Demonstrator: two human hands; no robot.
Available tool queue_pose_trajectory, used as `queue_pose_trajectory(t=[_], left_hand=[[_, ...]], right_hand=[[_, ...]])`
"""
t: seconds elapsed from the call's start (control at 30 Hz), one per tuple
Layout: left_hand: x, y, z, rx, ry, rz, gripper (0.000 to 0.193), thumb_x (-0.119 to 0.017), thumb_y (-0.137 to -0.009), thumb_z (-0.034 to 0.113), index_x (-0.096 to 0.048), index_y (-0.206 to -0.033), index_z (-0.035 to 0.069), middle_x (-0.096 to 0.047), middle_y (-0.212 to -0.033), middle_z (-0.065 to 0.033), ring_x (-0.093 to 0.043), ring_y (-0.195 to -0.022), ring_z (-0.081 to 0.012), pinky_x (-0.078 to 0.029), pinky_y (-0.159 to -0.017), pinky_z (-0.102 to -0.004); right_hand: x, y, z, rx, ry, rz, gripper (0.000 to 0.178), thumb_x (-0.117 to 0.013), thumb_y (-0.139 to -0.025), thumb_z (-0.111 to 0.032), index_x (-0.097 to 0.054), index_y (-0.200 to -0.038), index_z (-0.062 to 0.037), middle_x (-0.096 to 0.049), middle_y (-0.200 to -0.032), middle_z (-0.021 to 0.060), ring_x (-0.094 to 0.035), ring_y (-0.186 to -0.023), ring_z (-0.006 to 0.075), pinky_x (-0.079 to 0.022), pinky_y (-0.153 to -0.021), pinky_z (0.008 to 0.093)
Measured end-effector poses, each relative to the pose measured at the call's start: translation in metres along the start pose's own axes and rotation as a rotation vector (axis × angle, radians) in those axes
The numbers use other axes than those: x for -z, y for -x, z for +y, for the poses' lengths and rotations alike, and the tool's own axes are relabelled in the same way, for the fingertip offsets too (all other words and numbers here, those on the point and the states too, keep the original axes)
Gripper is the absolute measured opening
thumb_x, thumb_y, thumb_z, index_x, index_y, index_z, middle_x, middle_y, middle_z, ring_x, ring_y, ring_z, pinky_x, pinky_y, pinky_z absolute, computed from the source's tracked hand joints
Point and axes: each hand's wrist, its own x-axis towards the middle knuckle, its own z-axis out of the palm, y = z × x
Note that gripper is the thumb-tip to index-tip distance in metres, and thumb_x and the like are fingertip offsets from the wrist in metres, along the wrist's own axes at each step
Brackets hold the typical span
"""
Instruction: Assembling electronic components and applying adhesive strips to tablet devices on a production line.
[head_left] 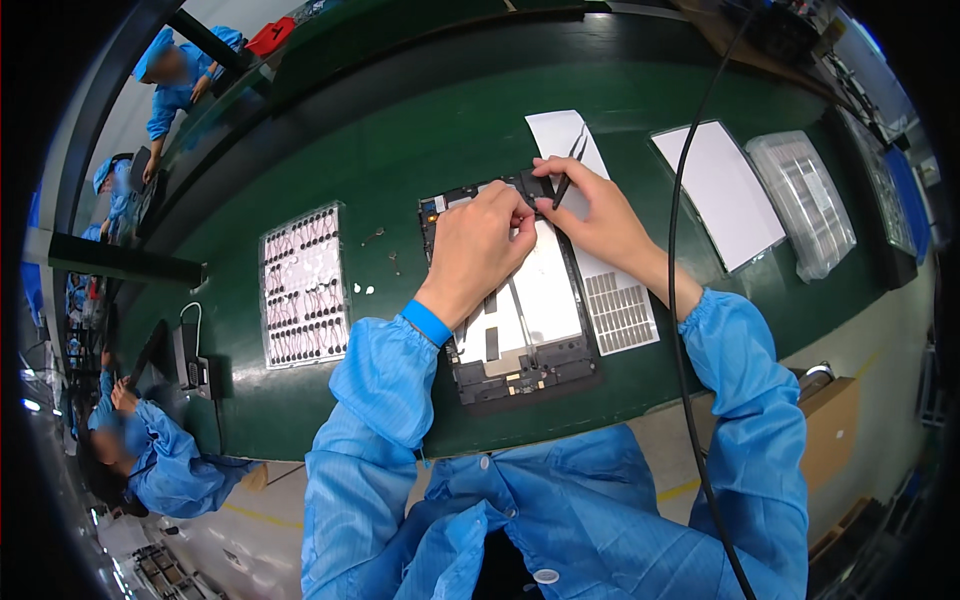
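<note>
An opened tablet-like device [558,290] with a black frame and a silver inner plate lies on the green bench in front of me. My left hand [480,238], a blue band at its wrist, rests over the device's upper part. Its thumb and fingers are pinched together near the top edge, and whatever they hold is hidden. Dark tweezers [563,188] are gripped in my right hand [605,222], pointing up and away. Both hands' fingertips nearly meet over the device's top edge. Partly beneath my right hand and wrist lies a white sheet of grey rectangular labels [618,312].
Left of the device is a clear tray [304,290] of small round black parts with wires. Loose bits [393,262] lie beside it. On the right are a white sheet [722,195] and plastic-wrapped trays [802,200]. A black cable [676,250] hangs across the view. Co-workers sit at left.
</note>
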Motion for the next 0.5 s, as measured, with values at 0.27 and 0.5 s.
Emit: queue_pose_trajectory(t=[0.27, 0.5], left_hand=[[0.004, 0.002, 0.002, 0.020, 0.021, -0.004, 0.009, -0.073, -0.084, 0.012, -0.068, -0.086, 0.005, -0.067, -0.084, -0.0073, -0.069, -0.069, -0.0252, -0.054, -0.060, -0.0358], [0.005, 0.002, 0.003, 0.070, 0.094, -0.020, 0.009, -0.073, -0.084, 0.012, -0.068, -0.087, 0.005, -0.068, -0.087, -0.0065, -0.070, -0.071, -0.0255, -0.055, -0.063, -0.0360]], right_hand=[[0.002, 0.000, 0.010, 0.026, -0.071, -0.057, 0.042, -0.075, -0.088, -0.013, -0.059, -0.125, -0.0037, -0.064, -0.131, 0.0150, -0.063, -0.122, 0.0300, -0.046, -0.107, 0.0370], [0.005, -0.001, 0.010, 0.006, -0.114, -0.090, 0.045, -0.076, -0.085, -0.010, -0.058, -0.126, -0.0040, -0.064, -0.126, 0.0120, -0.062, -0.120, 0.0257, -0.045, -0.108, 0.0361]])
